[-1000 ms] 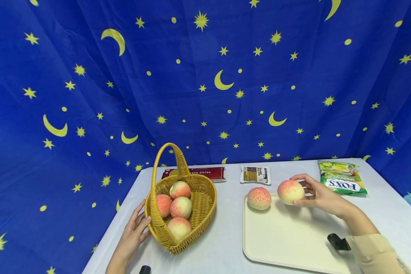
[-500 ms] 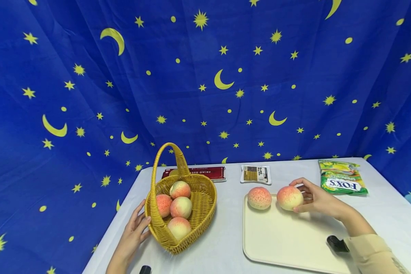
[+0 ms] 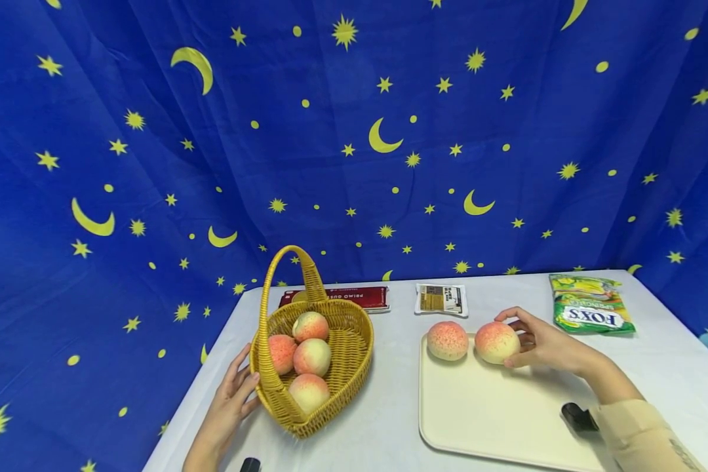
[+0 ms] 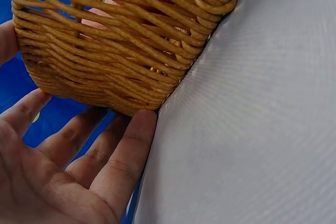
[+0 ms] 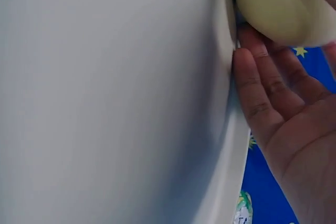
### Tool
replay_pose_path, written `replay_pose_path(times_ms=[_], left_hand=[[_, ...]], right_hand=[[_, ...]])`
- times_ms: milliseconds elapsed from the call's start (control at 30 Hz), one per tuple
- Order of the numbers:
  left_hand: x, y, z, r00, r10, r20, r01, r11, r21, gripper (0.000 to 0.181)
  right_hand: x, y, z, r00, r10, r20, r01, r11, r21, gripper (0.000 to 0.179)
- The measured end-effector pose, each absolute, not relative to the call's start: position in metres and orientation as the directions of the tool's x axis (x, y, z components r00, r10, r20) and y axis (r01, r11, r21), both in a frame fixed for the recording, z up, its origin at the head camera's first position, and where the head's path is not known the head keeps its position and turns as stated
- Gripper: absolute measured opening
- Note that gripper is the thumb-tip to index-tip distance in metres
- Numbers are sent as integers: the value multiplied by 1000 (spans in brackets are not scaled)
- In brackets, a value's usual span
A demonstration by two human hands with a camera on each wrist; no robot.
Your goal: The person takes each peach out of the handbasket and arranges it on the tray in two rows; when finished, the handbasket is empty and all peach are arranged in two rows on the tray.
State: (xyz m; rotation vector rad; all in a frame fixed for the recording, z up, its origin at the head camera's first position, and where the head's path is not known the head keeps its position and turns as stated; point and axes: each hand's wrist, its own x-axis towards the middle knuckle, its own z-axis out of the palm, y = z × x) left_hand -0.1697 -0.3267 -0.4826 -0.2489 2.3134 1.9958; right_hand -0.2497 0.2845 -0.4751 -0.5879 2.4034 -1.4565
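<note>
My right hand holds a pink-and-cream peach between thumb and fingers, at the far edge of a cream tray. In the right wrist view the fingers lie beside this peach, low against the tray's rim. Left of it, a second, speckled peach sits in the tray's far left corner. My left hand rests with extended fingertips against the left side of a heart-shaped wicker basket. Several peaches lie in that basket. The left wrist view shows fingers touching the woven wall.
Behind the basket lies a red flat package, partly hidden. A small white-and-brown packet is behind the tray. At the back right lies a green FOX'S bag. The white-covered table meets a blue star-patterned curtain.
My right hand has lowered its peach and shifted it slightly left, closer to the speckled one. The left hand and basket have stayed in place.
</note>
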Motion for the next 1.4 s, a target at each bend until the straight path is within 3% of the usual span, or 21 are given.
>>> replay_pose_path(times_ms=[1133, 1400], left_hand=[[-172, -327, -486, -983, -72, -168, -177, 146, 973, 78], [-172, -326, -484, -984, -70, -164, -173, 151, 973, 79]], right_hand=[[-244, 306, -458, -899, -424, -109, -153, 537, -829, 77], [-253, 307, -429, -917, -398, -4, -238, 558, -795, 71]])
